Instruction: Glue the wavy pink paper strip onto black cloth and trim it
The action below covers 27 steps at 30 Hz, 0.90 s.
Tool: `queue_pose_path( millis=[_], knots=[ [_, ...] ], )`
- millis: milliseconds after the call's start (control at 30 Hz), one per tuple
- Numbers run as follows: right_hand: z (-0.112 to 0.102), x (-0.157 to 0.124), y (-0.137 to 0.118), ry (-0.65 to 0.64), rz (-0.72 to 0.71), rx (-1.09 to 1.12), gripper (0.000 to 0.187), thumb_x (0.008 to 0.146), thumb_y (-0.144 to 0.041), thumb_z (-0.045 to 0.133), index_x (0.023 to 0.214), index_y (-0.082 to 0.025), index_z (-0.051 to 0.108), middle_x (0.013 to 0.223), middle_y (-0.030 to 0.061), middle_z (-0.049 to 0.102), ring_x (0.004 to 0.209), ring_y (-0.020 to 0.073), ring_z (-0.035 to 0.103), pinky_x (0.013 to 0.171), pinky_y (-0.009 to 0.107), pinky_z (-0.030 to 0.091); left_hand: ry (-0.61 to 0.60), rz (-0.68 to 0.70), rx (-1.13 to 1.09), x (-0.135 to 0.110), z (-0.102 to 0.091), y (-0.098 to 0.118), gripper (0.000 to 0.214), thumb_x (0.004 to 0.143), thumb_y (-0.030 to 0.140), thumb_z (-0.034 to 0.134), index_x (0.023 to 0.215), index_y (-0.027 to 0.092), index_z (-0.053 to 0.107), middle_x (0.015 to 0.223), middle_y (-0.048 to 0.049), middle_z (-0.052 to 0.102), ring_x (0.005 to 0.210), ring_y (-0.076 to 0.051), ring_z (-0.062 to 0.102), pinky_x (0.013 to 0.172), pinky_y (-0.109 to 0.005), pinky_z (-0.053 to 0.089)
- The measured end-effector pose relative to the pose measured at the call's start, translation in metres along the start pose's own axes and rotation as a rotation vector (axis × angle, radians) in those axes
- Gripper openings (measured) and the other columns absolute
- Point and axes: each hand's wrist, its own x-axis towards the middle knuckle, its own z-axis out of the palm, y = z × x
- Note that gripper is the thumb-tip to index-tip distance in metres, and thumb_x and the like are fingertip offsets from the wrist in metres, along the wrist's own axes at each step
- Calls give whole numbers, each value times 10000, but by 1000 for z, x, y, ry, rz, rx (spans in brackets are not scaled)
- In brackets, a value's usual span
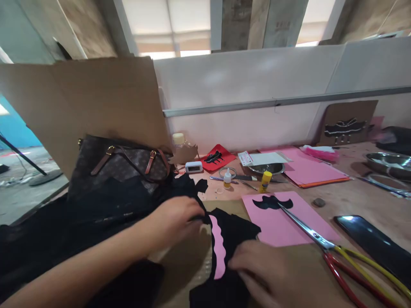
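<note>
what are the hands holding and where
The left hand pinches the black sheet at its upper-left edge; the right hand rests on its right side.

The black piece (236, 233) looks like matt, soft cloth or felt; the pink strip (218, 250) on it is smooth and matt. The pink sheet (282, 229) is matt paper. The scissors (308, 231) have shiny metal blades and glossy plastic handles. The phone (375, 244) is glossy black, and the cardboard (96, 102) is dull and brown.
</note>
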Motion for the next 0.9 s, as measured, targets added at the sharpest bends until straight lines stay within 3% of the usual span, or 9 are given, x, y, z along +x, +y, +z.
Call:
queue_pose_path(
  millis=[100, 167, 367, 500, 633, 733, 800, 900],
  knots=[
    [-13, 2, 11, 223, 156, -32, 253, 954, -171, 496, 1069, -236, 712, 1033, 35, 771, 955, 182, 719, 857, 308, 574, -115, 72, -32, -36, 30, 32, 170, 963, 307, 587, 984, 265, 751, 972, -53, 737, 889, -228, 680, 840, -341, 534],
    [-16, 5, 20, 257, 274, 1, 246, 973, -238, 488, 1063, -245, 716, 1048, 38, 776, 966, 207, 729, 823, 337, 594, -116, 91, -51, -49, 42, 43, 182, 964, 346, 610, 1030, 225, 729, 1012, -68, 726, 922, -236, 673, 853, -354, 531],
    [-5, 9, 36, 241, 363, 94, 246, 963, -299, 503, 1057, -218, 716, 1046, 68, 771, 930, 247, 751, 805, 408, 597, 19, 240, -130, -64, 55, 52, 473, 919, 532, 657, 1221, 168, 641, 1193, -120, 680, 1088, -259, 644, 950, -379, 525],
    [-3, 8, 31, 228, 383, 117, 251, 961, -303, 509, 1075, -211, 712, 1059, 69, 761, 932, 236, 748, 795, 388, 592, 16, 402, -108, -68, 58, 66, 345, 982, 444, 599, 1178, 171, 673, 1187, -91, 717, 1082, -247, 661, 951, -374, 536],
    [-2, 12, 28, 213, 374, 127, 242, 955, -270, 511, 1063, -192, 714, 1034, 69, 770, 928, 216, 747, 795, 355, 586, 35, 576, 27, -76, 67, 89, 378, 1055, 382, 469, 1299, 148, 640, 1346, -35, 689, 1256, -211, 605, 1095, -337, 462],
    [-1, 14, 29, 189, 353, 132, 236, 946, -240, 521, 1058, -180, 720, 994, 65, 778, 906, 206, 743, 778, 337, 575, -28, 733, 121, -82, 82, 102, 392, 1075, 296, 397, 1373, 144, 600, 1448, -15, 616, 1354, -212, 547, 1144, -353, 433],
    [0, 15, 29, 175, 342, 138, 233, 936, -227, 529, 1052, -177, 726, 979, 64, 780, 887, 202, 738, 744, 325, 565, -101, 759, 36, -87, 95, 105, 405, 1079, 278, 371, 1421, 177, 563, 1501, 23, 560, 1395, -194, 512, 1166, -338, 427],
    [1, 14, 27, 162, 330, 153, 235, 928, -214, 528, 1039, -174, 731, 966, 64, 778, 866, 197, 732, 711, 311, 553, -226, 734, -191, -98, 110, 104, 387, 1077, 210, 359, 1333, 192, 648, 1367, 35, 678, 1325, -93, 576, 1084, -164, 472]
  ],
)
